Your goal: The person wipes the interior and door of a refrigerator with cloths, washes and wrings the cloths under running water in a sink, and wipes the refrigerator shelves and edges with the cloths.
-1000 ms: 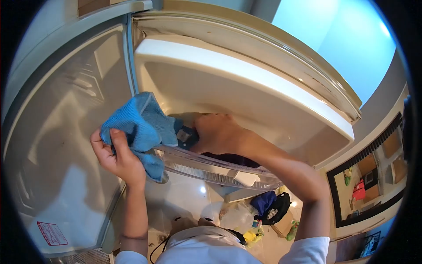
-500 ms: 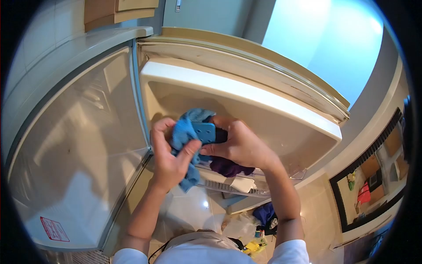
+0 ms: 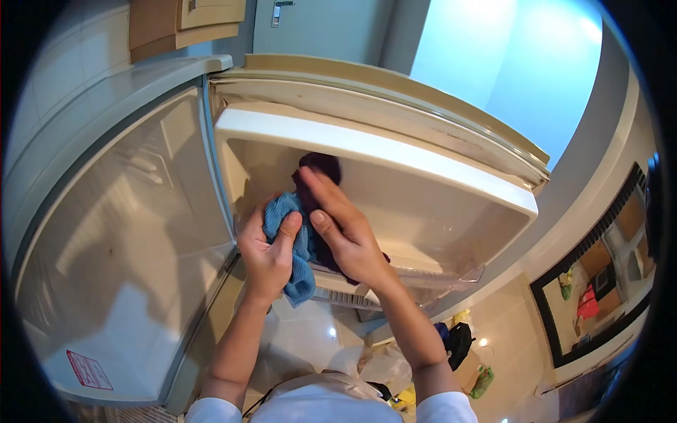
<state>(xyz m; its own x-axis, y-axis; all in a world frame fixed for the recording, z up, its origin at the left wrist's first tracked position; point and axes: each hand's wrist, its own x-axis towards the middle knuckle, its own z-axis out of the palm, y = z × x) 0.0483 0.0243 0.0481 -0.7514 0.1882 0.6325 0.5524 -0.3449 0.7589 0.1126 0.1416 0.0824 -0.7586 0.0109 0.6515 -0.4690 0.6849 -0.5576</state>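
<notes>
A crumpled blue cloth (image 3: 302, 278) is gripped in my left hand (image 3: 266, 257), thumb across its top, and it hangs down beside the wrist. My right hand (image 3: 345, 236) is just to the right, palm against a dark purple cloth (image 3: 321, 166); its fingers point up and lie fairly straight. Part of the purple cloth shows below that hand too. Both hands are in front of the pale hollow inside the open refrigerator (image 3: 423, 204). The small blue item is not visible now.
The open door (image 3: 106, 247) with a red-bordered label stands at the left. A clear shelf edge (image 3: 451, 278) runs below the hollow. Bags and a dark bundle (image 3: 460, 345) lie on the tiled floor. A black-framed mirror (image 3: 553, 310) is at the right.
The purple cloth, lower on the shelf before, is now up at my right hand. The small blue item between my hands has gone from view. My left hand still grips the blue cloth.
</notes>
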